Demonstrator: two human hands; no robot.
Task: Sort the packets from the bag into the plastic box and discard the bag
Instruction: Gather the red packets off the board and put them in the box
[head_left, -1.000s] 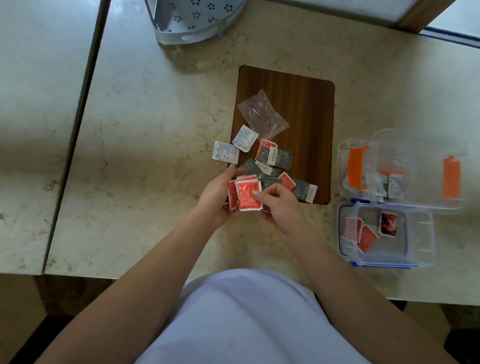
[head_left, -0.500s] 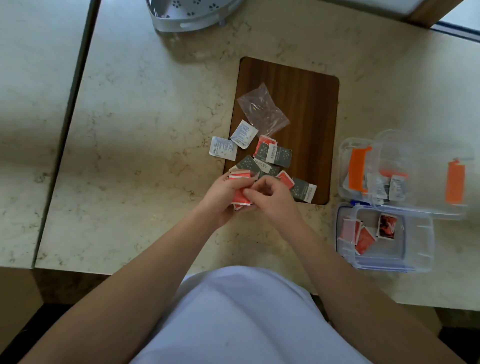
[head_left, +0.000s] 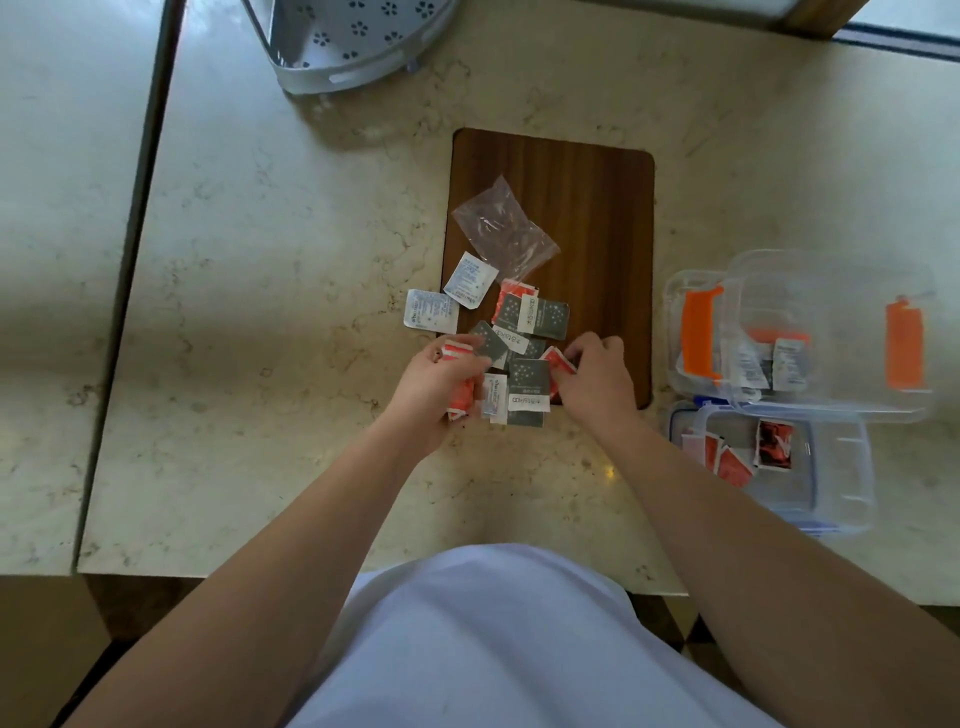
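The left hand (head_left: 434, 382) is clenched around a small stack of red packets (head_left: 460, 397) at the near-left edge of the pile. The right hand (head_left: 592, 376) pinches one red packet (head_left: 558, 359) at the pile's right side, over the near edge of the board (head_left: 597, 208). Between the hands lie grey packets (head_left: 527, 387), more of them just beyond. Two white packets (head_left: 452, 296) lie at the board's left edge, one half on the counter (head_left: 260, 260). The empty bag (head_left: 501, 228) lies flat on the board, just far of the pile. The box (head_left: 836, 467) sits open to the right, a few red packets inside; its lid (head_left: 831, 332) rests just beyond it.
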